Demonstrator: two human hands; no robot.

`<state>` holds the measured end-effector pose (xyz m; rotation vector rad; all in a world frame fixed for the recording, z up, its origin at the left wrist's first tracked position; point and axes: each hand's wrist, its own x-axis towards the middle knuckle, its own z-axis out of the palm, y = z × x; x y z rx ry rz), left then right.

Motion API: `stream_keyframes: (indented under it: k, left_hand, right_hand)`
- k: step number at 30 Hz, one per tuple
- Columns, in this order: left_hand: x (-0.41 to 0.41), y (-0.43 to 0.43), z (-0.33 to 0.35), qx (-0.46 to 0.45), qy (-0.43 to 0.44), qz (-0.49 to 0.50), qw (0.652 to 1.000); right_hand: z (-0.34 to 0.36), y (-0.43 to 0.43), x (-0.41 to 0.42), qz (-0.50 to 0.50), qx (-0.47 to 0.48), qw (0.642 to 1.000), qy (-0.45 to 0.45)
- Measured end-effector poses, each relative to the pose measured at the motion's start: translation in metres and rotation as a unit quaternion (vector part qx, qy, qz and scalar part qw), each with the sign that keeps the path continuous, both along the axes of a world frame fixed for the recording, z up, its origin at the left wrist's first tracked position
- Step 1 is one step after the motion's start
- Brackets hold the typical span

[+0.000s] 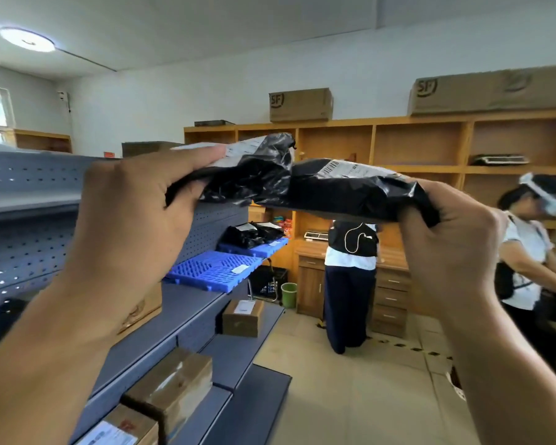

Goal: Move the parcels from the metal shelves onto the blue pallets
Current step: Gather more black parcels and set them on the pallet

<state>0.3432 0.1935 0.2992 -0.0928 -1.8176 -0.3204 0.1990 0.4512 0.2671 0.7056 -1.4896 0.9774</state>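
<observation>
I hold two black plastic mailer parcels up in front of me. My left hand grips the left black parcel, thumb on top by its white label. My right hand grips the corner of the right black parcel, which also has a white label. The two parcels touch in the middle. Beyond them, two blue pallets lie on the grey metal shelf; the farther pallet carries several black parcels.
Brown cardboard boxes sit on the lower metal shelves, more close by at the bottom. A person stands at a wooden desk, another person at the right. A green bin and black basket stand on the floor.
</observation>
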Motion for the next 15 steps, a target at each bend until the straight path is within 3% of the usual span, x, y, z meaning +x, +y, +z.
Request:
stream_keyframes:
  k: [15]
  left_hand:
    - [-0.171, 0.03, -0.099, 0.005, -0.091, -0.077, 0.993]
  right_hand:
    - [-0.098, 0.041, -0.112, -0.03, 0.017, 0.995, -0.089]
